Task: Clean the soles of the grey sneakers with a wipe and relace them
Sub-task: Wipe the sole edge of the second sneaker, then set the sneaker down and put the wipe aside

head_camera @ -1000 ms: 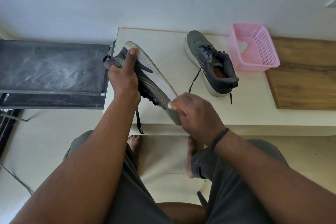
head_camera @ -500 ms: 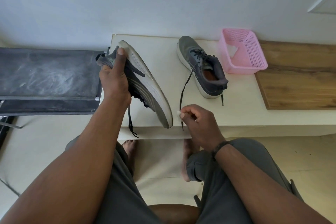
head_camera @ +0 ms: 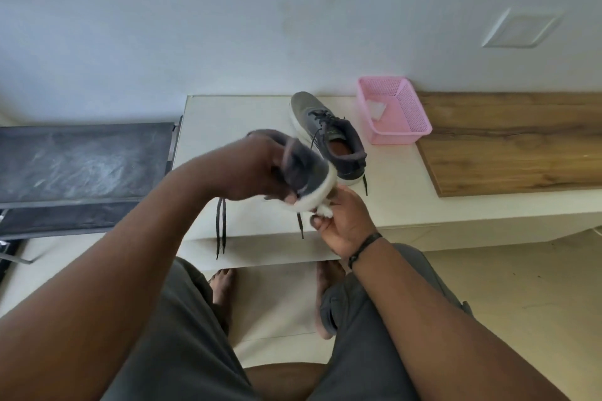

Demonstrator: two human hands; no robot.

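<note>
Knees and bare feet sit nearest you, below the white bench [head_camera: 407, 205]. Just above them your right hand [head_camera: 345, 221] pinches a crumpled white wipe [head_camera: 324, 211] in curled fingertips, touching the white sole edge of the held sneaker [head_camera: 306, 172]. Your left hand [head_camera: 260, 169] grips that shoe around its grey upper, fingers wrapped; the picture is blurred here, so the exact finger placement is hard to read. Its 2 lace ends [head_camera: 221, 228] dangle over the bench front. The shoe looks light, with a soft upper and firmer sole, so hold it by the sole sides, not the fabric. Farther back, sneaker 2 [head_camera: 329, 137] stands upright on the bench, laces loose. Beyond it sits a pink basket [head_camera: 407, 127].
</note>
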